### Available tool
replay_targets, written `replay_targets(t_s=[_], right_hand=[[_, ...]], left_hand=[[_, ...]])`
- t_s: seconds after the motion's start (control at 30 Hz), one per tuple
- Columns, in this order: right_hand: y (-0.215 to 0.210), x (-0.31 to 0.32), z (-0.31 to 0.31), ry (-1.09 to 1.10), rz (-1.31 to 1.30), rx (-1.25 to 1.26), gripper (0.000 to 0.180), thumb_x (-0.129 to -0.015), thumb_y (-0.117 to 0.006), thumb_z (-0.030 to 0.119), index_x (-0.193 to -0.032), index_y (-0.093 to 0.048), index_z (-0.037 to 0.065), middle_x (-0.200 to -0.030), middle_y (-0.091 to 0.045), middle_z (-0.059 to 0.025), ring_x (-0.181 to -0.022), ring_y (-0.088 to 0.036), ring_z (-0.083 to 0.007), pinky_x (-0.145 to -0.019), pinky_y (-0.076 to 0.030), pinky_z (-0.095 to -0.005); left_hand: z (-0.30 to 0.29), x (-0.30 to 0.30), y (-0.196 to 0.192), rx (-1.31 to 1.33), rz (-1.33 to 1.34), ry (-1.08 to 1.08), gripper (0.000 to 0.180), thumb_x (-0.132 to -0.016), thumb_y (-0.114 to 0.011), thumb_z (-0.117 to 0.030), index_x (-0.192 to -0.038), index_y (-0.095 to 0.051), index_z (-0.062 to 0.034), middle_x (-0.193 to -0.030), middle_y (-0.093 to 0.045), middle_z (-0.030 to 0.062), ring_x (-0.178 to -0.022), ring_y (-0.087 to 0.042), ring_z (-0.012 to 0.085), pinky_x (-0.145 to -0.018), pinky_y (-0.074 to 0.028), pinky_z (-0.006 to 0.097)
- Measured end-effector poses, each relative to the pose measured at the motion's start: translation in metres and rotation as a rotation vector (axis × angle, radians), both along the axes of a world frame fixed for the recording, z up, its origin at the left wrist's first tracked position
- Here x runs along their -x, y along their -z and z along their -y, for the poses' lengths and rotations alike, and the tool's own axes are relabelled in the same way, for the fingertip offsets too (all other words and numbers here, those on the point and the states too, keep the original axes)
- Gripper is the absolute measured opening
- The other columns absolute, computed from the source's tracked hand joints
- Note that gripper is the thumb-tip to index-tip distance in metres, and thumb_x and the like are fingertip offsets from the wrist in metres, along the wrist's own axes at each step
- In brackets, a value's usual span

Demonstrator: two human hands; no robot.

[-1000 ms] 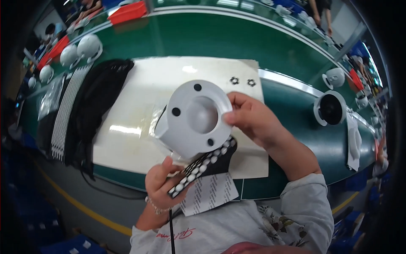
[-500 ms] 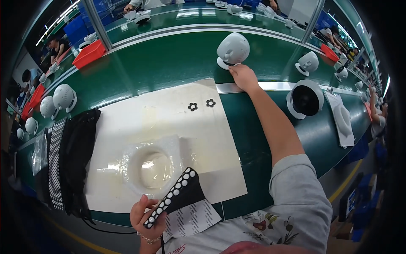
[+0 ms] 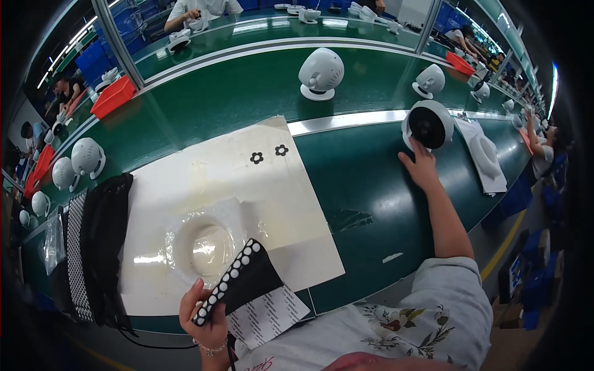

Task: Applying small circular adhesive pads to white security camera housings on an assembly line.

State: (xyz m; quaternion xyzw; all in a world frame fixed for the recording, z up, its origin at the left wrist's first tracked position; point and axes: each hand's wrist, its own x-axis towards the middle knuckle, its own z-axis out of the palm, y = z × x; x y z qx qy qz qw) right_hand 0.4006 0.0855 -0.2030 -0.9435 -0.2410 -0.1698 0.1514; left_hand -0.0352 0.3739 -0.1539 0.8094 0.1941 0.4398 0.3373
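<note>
"Tabletop (image 3: pixel 371 179), green, glossy, standing before a long workroom. Nearest item?"

"Left hand (image 3: pixel 211 324): closed on a black sheet (image 3: pixel 253 284), slanting, with white discs in a row along its upper left edge. White printed sheet (image 3: pixel 269 318): just below it, against the person's shirt."

"Next?"

"White board (image 3: pixel 309 253): flat on the tabletop. White foam block (image 3: pixel 236 219): on the board, round hollow in the middle, clear film over it, just beyond the left hand. Black cloth bundle (image 3: pixel 105 235): along the board's left edge, dotted band on it, clear plastic bag beside. Two black flower-shaped pieces (image 3: pixel 281 150): side by side near the board's far corner, pale centres."

"Right hand?"

"Right hand (image 3: pixel 423 168): empty, fingers extended, thumb apart. Fingertips at the lower edge of a white rounded device (image 3: pixel 428 123), black disc front; whether they touch, cannot tell. White stack (image 3: pixel 482 157): right of that device, moulded piece on top."

"Farther off?"

"Metal rail (image 3: pixel 346 120), then a green surface (image 3: pixel 247 99) carrying white rounded units (image 3: pixel 323 69): one centre, others left and right, each on a round foot. Red tray (image 3: pixel 114 98): left, beside a metal post. Farthest: a co-worker in a white top (image 3: pixel 201 12), seated across the way."
</note>
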Motion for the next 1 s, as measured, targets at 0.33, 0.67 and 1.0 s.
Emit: replay_targets(t_s=[0.33,0.67,1.0], right_hand=[[-0.053,0.025,-0.03,-0.14,0.384,0.064,0.032,-0.072,-0.055,0.003,-0.103,-0.056,0.009,-0.098,-0.049,-0.0124,-0.091,-0.05,-0.0305,-0.075,-0.041,-0.038],[-0.157,0.137,-0.136,-0.847,-0.166,-0.484,0.047,-0.063,-0.046,-0.011,-0.107,-0.055,0.003,-0.1,-0.046,-0.0075,-0.094,-0.049,-0.0167,-0.082,-0.038,-0.0238],[-0.148,0.23,-0.294,-1.214,-0.669,-0.328,0.033,-0.074,-0.06,0.01,-0.107,-0.058,0.006,-0.105,-0.052,-0.0072,-0.094,-0.052,-0.0177,-0.082,-0.042,-0.0264]], left_hand=[[-0.004,0.012,-0.007,0.039,0.014,0.097,0.034,-0.073,-0.068,-0.015,-0.095,-0.057,0.0065,-0.094,-0.06,0.0136,-0.082,-0.058,0.0178,-0.074,-0.044,0.026],[-0.011,0.007,-0.012,-0.28,0.145,0.286,0.018,-0.058,-0.072,-0.006,-0.069,-0.058,-0.0036,-0.08,-0.063,0.0087,-0.063,-0.06,0.0209,-0.052,-0.044,0.029],[-0.013,0.011,-0.016,-0.157,0.073,0.309,0.017,-0.057,-0.07,-0.005,-0.066,-0.057,0.0006,-0.074,-0.061,0.0099,-0.055,-0.055,0.0198,-0.051,-0.043,0.028]])
